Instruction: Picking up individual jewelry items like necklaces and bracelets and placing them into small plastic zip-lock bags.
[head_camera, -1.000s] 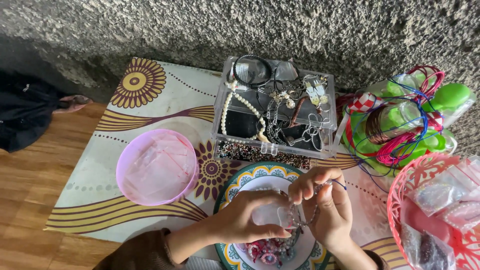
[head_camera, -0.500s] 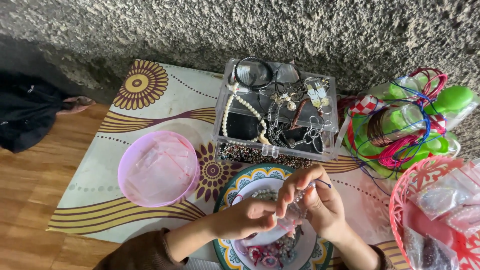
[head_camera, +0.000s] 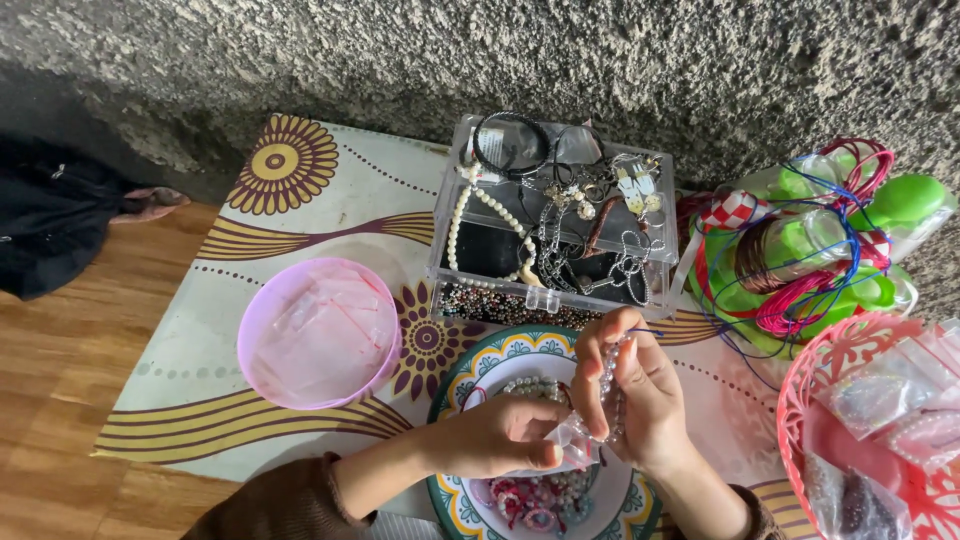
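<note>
Rough grey concrete runs along the top of our view, and below it a patterned mat with sunflower shapes and brown ribbons lies on a wooden floor.

Our left hand is closed in a pinch: thumb and fingers grip a small clear plastic bag, held over a painted plate. Our right hand is curled, its fingers pinching a string of clear beads that hangs down between the two hands and touches the bag. A thin dark thread end sticks out beside the right forefinger. Both hands sit just above the plate, which holds loose bead bracelets in white, pink and red.

We count one plate, one round pink bowl to its left with clear bags inside, and one clear plastic box just behind the plate. The box holds one white pearl necklace, one black cord loop, some silver chains and a drawer of dark beads; the chains are too tangled to count. To the right stands one green basket with coils of red, pink and blue cord, and nearest the right edge one pink lattice basket filled with small bags of beads. A dark cloth lies on the floor at far left.
</note>
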